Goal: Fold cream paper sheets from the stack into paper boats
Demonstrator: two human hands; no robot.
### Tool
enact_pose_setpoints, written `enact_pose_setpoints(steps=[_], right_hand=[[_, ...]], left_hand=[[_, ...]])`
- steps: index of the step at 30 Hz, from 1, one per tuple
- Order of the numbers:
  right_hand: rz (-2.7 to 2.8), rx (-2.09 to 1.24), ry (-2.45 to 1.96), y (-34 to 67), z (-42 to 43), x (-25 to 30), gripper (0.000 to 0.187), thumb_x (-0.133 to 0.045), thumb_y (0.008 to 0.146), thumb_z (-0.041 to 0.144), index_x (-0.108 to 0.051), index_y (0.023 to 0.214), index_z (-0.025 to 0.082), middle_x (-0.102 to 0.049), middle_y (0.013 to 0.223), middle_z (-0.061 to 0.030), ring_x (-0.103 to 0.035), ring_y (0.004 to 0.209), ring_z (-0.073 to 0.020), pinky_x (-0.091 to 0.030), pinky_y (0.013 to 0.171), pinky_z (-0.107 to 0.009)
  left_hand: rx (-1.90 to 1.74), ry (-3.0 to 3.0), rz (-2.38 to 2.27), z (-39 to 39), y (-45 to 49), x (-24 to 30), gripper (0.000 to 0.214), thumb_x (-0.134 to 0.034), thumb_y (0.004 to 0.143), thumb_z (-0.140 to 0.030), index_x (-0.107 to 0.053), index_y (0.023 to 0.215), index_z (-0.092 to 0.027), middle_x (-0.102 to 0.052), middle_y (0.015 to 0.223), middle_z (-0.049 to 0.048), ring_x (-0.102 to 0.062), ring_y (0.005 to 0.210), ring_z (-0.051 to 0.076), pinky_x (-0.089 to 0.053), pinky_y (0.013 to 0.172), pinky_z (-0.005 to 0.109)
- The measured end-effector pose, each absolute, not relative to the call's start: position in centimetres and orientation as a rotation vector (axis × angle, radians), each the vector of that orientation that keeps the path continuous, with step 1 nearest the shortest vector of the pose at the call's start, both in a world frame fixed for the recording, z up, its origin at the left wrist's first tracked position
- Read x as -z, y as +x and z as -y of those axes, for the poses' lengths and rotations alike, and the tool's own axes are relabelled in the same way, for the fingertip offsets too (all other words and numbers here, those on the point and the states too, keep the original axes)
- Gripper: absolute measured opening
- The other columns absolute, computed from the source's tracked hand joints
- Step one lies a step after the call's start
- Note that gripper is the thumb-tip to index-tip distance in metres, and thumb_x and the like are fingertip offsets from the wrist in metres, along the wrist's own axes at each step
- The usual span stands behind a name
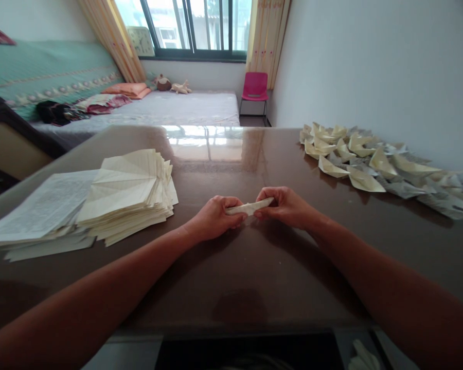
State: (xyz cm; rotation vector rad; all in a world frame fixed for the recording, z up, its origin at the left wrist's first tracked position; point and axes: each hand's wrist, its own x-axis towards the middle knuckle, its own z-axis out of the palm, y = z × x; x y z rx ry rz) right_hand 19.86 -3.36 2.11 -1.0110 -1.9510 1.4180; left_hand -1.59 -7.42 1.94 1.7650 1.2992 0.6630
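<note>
A small folded paper boat (250, 208) is held just above the table, at the middle of the head view. My left hand (219, 216) pinches its left end between thumb and fingers. At the other end, my right hand (283, 206) grips the paper in the same way. The boat looks narrow and pale cream, lying nearly level between both hands. Its underside and the parts beneath my fingers are hidden.
The glossy brown table (216, 288) carries a stack of cream paper sheets (123, 190) and printed sheets (42, 205) on the left. Several folded paper boats (364, 177) crowd the right side by the wall. Beyond stand a bed (193, 108) and a pink chair (255, 87).
</note>
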Motion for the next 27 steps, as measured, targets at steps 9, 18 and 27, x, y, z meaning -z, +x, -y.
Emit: enact_pose_setpoints(steps=[9, 18, 27], right_hand=[[2.077, -1.342, -0.993, 19.9, 3.3, -1.6, 0.025, -0.074, 0.069, 0.038, -0.064, 0.077, 0.016, -0.056, 0.063, 0.0037, -0.046, 0.058, -0.0097, -0.036, 0.052, -0.021], [2.133, -1.191, -0.986, 19.7, 3.9, -2.2, 0.025, -0.069, 0.074, 0.041, -0.063, 0.069, 0.017, -0.05, 0.058, 0.0039, -0.042, 0.057, -0.0096, -0.033, 0.052, -0.021], [2.297, -0.976, -1.211, 21.2, 2.1, -1.7, 0.021, -0.07, 0.072, 0.037, -0.068, 0.076, 0.017, -0.058, 0.061, 0.0032, -0.05, 0.059, -0.0113, -0.037, 0.055, -0.022]], left_hand=[[-0.669, 1.846, -1.309, 7.6, -1.5, -2.0, 0.025, -0.06, 0.076, -0.036, -0.069, 0.074, -0.012, -0.054, 0.055, -0.0045, -0.046, 0.053, 0.008, -0.034, 0.05, 0.017], [-0.685, 1.997, -1.293, 7.5, -1.5, -2.0, 0.027, -0.057, 0.081, -0.037, -0.069, 0.075, -0.013, -0.054, 0.06, -0.0035, -0.048, 0.06, 0.01, -0.036, 0.056, 0.019], [-0.694, 2.306, -1.241, 7.2, -2.9, -1.8, 0.02, -0.059, 0.081, -0.027, -0.059, 0.1, -0.022, -0.057, 0.098, 0.001, -0.057, 0.074, 0.012, -0.045, 0.066, 0.022]])
